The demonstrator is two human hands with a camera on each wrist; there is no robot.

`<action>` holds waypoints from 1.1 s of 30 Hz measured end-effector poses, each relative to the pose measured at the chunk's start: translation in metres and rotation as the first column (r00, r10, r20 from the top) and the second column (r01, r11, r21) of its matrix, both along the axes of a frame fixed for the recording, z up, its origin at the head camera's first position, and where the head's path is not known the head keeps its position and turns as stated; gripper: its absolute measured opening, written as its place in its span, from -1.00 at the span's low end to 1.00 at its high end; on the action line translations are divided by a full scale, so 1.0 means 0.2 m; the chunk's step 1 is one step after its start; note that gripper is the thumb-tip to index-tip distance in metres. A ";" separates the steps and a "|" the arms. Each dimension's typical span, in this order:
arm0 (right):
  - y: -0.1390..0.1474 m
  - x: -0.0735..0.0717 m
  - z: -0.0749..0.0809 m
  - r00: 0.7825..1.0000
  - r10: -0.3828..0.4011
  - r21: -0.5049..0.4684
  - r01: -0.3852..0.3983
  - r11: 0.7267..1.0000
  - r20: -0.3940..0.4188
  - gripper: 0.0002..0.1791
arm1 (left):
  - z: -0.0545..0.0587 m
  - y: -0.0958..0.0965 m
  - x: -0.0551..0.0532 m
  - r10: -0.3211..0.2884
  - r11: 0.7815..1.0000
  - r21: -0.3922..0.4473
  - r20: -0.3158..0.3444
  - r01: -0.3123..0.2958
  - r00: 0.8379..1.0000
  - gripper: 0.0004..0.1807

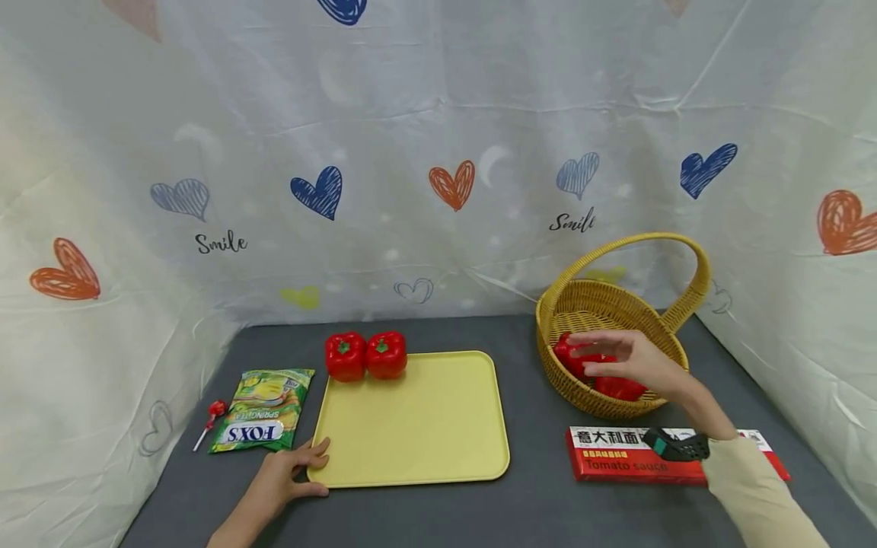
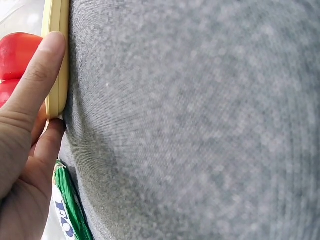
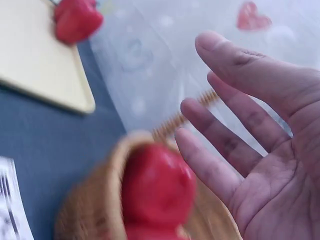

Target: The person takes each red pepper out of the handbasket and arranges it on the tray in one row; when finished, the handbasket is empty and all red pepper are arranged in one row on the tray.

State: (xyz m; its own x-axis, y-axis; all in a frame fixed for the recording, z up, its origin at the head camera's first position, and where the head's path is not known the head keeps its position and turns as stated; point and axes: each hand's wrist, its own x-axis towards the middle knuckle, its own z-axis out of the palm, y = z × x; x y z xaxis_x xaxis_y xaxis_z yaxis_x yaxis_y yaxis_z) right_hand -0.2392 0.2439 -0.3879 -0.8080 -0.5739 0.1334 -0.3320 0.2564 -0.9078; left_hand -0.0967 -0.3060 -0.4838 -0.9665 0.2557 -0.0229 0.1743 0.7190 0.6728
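My left hand (image 1: 291, 470) holds the near left corner of a yellow tray (image 1: 418, 426), the thumb on its front edge and the fingers at its left side. Two red bell peppers (image 1: 365, 356) sit side by side at the tray's far left corner. Over a yellow wicker basket (image 1: 575, 392) is my right hand (image 1: 633, 361), fingers apart and holding nothing. Inside the basket lie red bell peppers (image 3: 160, 187), partly hidden by that hand in the head view.
A green FOX'S candy bag (image 1: 263, 411) and a red lollipop (image 1: 217, 409) lie left of the tray. In front of the basket is a red Tomato sauce box (image 1: 637, 466), partly under the right forearm. A printed curtain hangs behind the dark table.
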 end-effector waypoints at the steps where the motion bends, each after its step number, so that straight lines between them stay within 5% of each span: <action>1: 0.06 0.00 -0.01 1.000 -0.025 0.006 0.025 1.000 0.010 -0.51 | 0.00 0.00 0.00 0.002 1.000 0.000 0.000 -0.002 1.000 -0.36; 8: 0.34 -0.03 -0.08 0.980 -0.165 0.019 0.163 0.986 0.116 -0.49 | 0.00 -0.02 0.00 0.001 1.000 0.006 -0.009 -0.001 1.000 -0.35; 14: 0.38 -0.05 -0.09 0.904 -0.385 0.223 0.343 0.913 0.187 -0.26 | 0.00 -0.01 0.00 -0.002 1.000 0.011 -0.006 0.002 1.000 -0.34; 21: 0.33 -0.09 -0.06 0.821 -0.477 0.393 0.345 0.852 0.314 -0.18 | 0.01 -0.01 0.00 0.000 1.000 -0.004 -0.004 0.000 1.000 -0.33; 29: 0.29 -0.13 -0.07 0.741 -0.448 0.356 0.295 0.887 0.501 -0.46 | 0.01 0.00 0.00 -0.025 1.000 -0.004 -0.024 0.025 0.999 -0.37; 33: 0.29 -0.14 -0.06 0.695 -0.417 0.351 0.246 0.904 0.586 -0.36 | 0.00 0.00 0.01 -0.018 1.000 0.009 -0.014 0.018 1.000 -0.38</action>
